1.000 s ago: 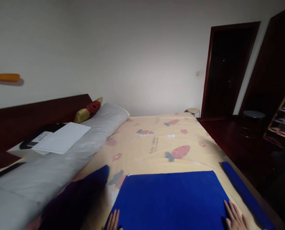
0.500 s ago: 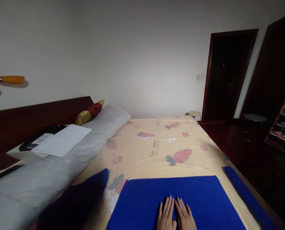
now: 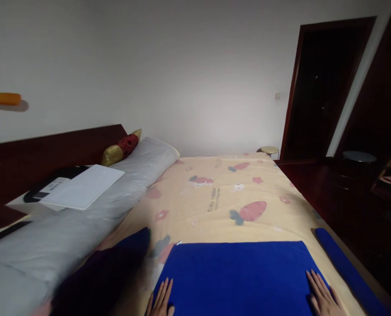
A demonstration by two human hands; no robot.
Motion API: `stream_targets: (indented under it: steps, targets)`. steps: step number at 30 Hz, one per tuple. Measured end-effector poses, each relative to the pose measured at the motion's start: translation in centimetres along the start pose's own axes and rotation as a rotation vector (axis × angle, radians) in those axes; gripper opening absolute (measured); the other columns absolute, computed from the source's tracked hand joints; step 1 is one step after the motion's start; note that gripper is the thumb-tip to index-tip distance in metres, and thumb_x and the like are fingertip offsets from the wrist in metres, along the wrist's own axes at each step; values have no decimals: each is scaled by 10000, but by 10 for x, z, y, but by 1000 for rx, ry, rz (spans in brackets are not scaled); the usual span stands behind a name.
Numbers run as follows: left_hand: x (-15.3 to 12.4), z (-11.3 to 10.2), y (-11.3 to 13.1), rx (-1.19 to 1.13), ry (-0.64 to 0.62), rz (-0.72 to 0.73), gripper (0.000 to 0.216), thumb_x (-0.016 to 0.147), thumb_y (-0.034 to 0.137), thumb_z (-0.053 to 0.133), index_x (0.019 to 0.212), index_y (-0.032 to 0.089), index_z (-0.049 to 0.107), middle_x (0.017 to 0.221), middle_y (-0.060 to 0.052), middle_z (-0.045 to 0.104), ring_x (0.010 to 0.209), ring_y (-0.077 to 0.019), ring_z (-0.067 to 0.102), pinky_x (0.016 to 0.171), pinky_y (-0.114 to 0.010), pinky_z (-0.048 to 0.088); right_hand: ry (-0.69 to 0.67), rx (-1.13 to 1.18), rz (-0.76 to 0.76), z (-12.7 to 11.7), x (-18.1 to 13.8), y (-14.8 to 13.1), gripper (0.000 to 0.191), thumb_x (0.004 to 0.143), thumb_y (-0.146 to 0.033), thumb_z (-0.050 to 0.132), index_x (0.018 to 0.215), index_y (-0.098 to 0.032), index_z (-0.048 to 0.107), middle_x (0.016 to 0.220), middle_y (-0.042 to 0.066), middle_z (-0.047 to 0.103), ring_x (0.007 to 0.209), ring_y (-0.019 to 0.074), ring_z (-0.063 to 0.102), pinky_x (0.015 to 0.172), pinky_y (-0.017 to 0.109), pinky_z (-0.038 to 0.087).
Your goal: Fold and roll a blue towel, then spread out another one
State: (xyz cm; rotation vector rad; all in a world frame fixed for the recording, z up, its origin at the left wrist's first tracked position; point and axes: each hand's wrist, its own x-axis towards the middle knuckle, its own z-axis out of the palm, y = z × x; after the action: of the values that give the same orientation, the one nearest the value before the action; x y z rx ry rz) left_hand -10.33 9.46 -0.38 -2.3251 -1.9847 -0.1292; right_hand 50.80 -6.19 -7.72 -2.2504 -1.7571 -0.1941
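A blue cloth (image 3: 238, 272) lies flat on the bed in front of me, its far edge straight and a small white tag at its far left corner. My left hand (image 3: 161, 300) rests palm down at the cloth's left edge, fingers stretched out. Over at the right edge, my right hand (image 3: 323, 295) lies flat with its fingers extended. Neither hand grips anything. The near part of the cloth runs out of the picture.
The bed sheet (image 3: 202, 219) has a carrot and rabbit print. Left of the cloth is dark blue fabric (image 3: 113, 267); a narrow blue roll (image 3: 350, 272) lies along the right bed edge. White boards (image 3: 87, 186) rest on a grey quilt (image 3: 93, 232) by the headboard (image 3: 51, 151).
My hands have moved apart from the middle of the cloth, the left one to its left edge and the right one to its right edge. The view has shifted slightly.
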Motion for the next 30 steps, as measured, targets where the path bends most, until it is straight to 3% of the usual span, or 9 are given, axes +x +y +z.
stream_targets:
  steps: [2,5,10,13,16,22,24,27,30]
  targets:
    - [1,-4,6,-8,75,20,750,801,211,384,1501,284,127,1543,27,295,1425,-170,280,1177,-427,297,46,1,-10,1,4,-9,670,920,-484,291,1510,-206,136,1555,55,240,1427,256,247,1154,536,215]
    - [15,-17,64,-76,139,149,849,757,132,385,1507,310,28,1570,59,220,1448,-157,209,1195,-436,272,-4,58,-95,-3,25,-66,651,932,-461,295,1510,-208,133,1558,48,224,1434,243,229,1164,516,209]
    - [46,-19,202,-280,-25,373,972,646,83,425,1511,279,29,1585,60,90,1469,-191,125,1224,-485,191,-186,231,-273,-1,72,-204,588,938,-316,305,1501,-208,173,1559,21,191,1445,213,177,1179,453,211]
    - [58,0,243,-361,-139,450,992,619,88,439,1508,299,51,1576,72,59,1470,-189,125,1227,-487,183,-305,275,-338,6,89,-241,606,900,-286,373,1486,-211,239,1551,29,185,1440,233,192,1173,461,223]
    - [65,13,222,-326,-187,448,990,618,82,435,1502,323,62,1570,93,73,1467,-173,138,1227,-470,189,-326,253,-311,9,92,-206,583,910,-302,361,1481,-260,251,1548,8,193,1433,228,218,1166,470,235]
    - [75,-1,69,-48,-90,36,712,801,157,338,1489,254,184,1569,40,183,1457,-175,189,1210,-493,181,-146,73,-26,4,60,-9,641,920,-508,323,1498,-261,200,1554,30,230,1428,252,238,1156,515,222]
    - [76,-7,38,-10,-80,7,671,825,194,339,1483,244,217,1562,31,221,1454,-178,202,1207,-481,190,-118,62,-28,1,52,25,640,914,-510,307,1495,-253,230,1546,40,259,1416,264,269,1158,529,209]
    - [75,-14,50,-41,-30,81,706,828,189,354,1495,272,140,1566,40,209,1458,-182,191,1210,-481,186,-53,72,-33,-3,59,-1,651,914,-497,286,1500,-220,221,1546,54,260,1424,279,250,1162,547,180]
    - [73,-18,121,-139,-12,265,813,788,120,368,1503,299,25,1578,63,142,1466,-177,155,1221,-468,174,-115,143,-147,-4,81,-100,619,941,-450,293,1508,-239,166,1558,28,225,1436,253,221,1170,511,187]
